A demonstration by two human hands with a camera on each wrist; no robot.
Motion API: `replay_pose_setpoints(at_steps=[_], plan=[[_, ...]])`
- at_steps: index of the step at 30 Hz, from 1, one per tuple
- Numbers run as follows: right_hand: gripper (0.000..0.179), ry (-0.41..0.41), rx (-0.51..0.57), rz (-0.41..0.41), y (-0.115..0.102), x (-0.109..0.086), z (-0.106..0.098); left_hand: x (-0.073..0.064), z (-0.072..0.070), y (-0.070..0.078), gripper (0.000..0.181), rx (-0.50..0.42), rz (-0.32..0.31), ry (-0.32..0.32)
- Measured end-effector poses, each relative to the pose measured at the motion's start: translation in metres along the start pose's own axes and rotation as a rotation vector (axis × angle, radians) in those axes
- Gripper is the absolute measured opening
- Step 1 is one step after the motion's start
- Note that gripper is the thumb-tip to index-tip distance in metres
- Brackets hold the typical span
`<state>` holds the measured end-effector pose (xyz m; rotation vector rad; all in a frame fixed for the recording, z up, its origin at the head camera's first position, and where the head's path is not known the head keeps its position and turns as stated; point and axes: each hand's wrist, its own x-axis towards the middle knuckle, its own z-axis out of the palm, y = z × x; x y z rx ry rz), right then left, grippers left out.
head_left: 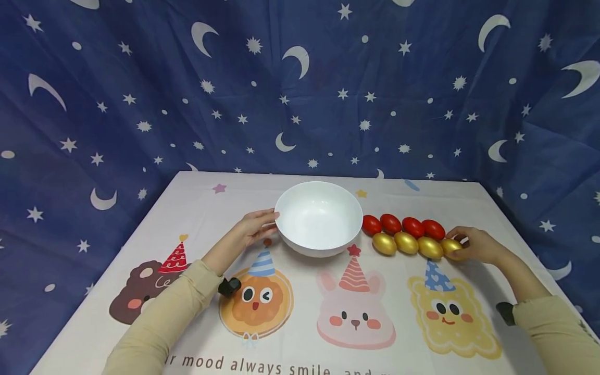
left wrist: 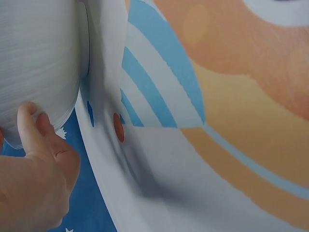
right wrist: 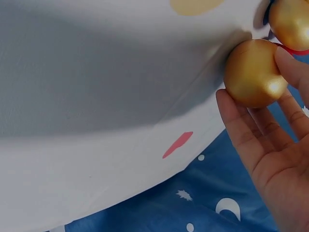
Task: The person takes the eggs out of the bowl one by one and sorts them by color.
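A white bowl stands in the middle of the table. At its left side my left hand touches the wall with its fingers extended; the left wrist view shows fingertips against the outer wall. To the right of the bowl lie several red eggs in a back row and several golden eggs in a front row. My right hand holds the rightmost golden egg between thumb and fingers. In the right wrist view another golden egg is just beyond it.
The white tablecloth carries printed cartoon faces with party hats and a line of lettering near the front. A dark blue curtain with moons and stars hangs behind the table and down its sides.
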<state>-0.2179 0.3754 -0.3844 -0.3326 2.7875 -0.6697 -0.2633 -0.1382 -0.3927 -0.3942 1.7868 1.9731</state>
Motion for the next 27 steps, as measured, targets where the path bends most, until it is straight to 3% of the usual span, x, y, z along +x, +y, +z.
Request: replay_pose_setpoints(at_steps=[14, 21, 27], plan=[[0.047, -0.004, 0.005, 0.028, -0.006, 0.001, 0.000, -0.007, -0.001, 0.001, 0.056, -0.047, -0.018, 0.012], [0.052, -0.018, -0.002, 0.023, -0.004, 0.001, -0.004, -0.006, -0.004, 0.003, 0.055, -0.039, 0.000, -0.013], [0.045, -0.009, -0.064, -0.007, 0.000, -0.001, -0.008, -0.010, -0.014, 0.007, 0.050, -0.003, 0.007, 0.026]])
